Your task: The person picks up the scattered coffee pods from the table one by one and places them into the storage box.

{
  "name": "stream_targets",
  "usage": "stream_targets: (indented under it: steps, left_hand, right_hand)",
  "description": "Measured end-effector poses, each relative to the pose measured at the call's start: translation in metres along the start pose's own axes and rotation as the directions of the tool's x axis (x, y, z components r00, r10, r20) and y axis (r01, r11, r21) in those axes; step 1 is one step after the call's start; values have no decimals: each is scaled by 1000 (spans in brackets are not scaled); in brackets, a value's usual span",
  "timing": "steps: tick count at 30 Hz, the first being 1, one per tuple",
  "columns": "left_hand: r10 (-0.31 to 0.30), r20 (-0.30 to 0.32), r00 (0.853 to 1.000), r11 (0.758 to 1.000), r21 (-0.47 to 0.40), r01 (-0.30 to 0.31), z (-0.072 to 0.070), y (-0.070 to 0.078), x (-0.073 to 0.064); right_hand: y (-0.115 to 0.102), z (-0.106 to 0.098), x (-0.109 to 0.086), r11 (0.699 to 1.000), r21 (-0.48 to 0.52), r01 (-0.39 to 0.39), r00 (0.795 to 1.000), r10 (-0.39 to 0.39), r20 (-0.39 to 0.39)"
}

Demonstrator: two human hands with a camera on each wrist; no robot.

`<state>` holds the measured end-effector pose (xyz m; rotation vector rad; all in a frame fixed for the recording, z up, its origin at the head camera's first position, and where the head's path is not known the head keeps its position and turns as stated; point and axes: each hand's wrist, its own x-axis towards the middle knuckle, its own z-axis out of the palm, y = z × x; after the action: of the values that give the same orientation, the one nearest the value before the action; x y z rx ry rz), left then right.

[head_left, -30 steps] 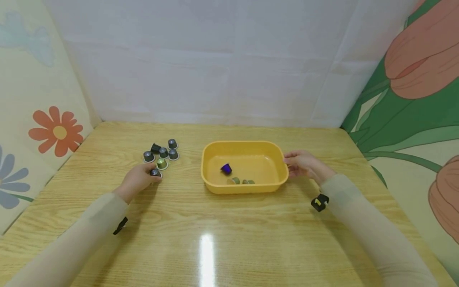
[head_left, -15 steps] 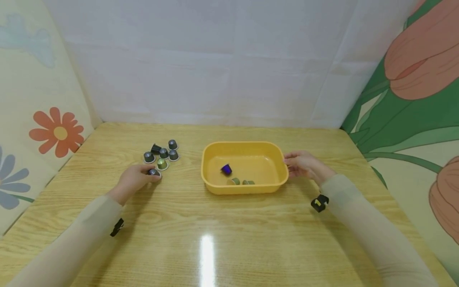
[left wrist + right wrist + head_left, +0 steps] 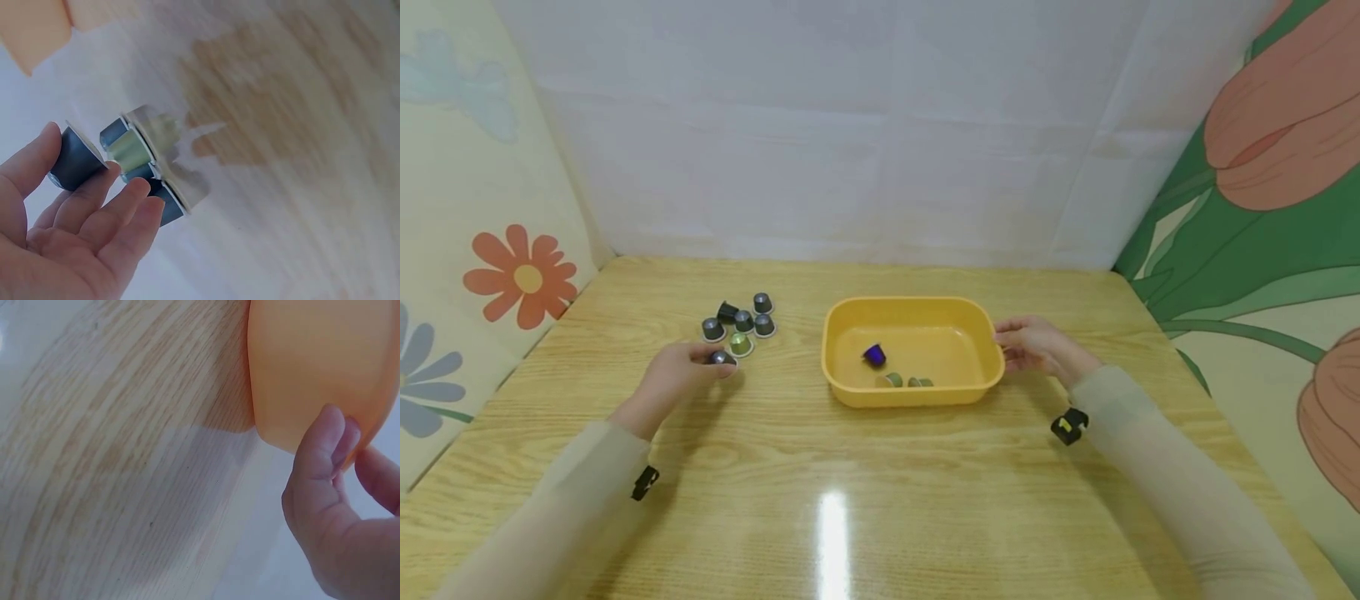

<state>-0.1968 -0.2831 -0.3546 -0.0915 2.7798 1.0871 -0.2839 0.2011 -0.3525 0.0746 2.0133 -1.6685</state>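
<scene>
My left hand pinches a dark coffee capsule between thumb and fingertips. In the left wrist view the capsule is tilted, its pale rim facing the other capsules. Just beyond it on the table stand a green capsule and several dark capsules, one of them lying on its side. To the right is a yellow plastic tub. My right hand holds the tub's right end at the rim, fingers against the outer wall and thumb on the other side.
Inside the tub lie a purple capsule and two greenish ones, partly hidden by the front wall. A white sheet hangs behind the wooden table. Flower-printed panels border both sides.
My left hand has drawn slightly left with the dark capsule, which now sits a little apart from the green one. The right hand and the tub have stayed in place.
</scene>
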Motion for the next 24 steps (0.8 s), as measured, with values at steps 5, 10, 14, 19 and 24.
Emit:
stream_targets:
  steps: [5, 10, 14, 19, 24]
  left_hand:
    - [8, -8, 1000, 999, -33, -8, 1, 1, -4]
    - [19, -22, 1000, 997, -68, -20, 4, 7, -7]
    - [39, -10, 999, 992, -119, -40, 8, 15, -9]
    - [36, 8, 999, 987, -160, -34, 12, 27, -9]
    - [22, 32, 999, 982, -189, -16, 17, 37, -5]
  right_hand:
    - [1, 0, 1, 1000, 2, 2, 1000, -2, -3]
    - [1, 0, 1, 1000, 14, 4, 1000, -4, -11]
    - [0, 0, 1, 1000, 28, 6, 1000, -6, -6]
    - [0, -1, 0, 999, 47, 17, 1000, -18, 15]
    - [1, -2, 0, 998, 60, 24, 999, -27, 38]
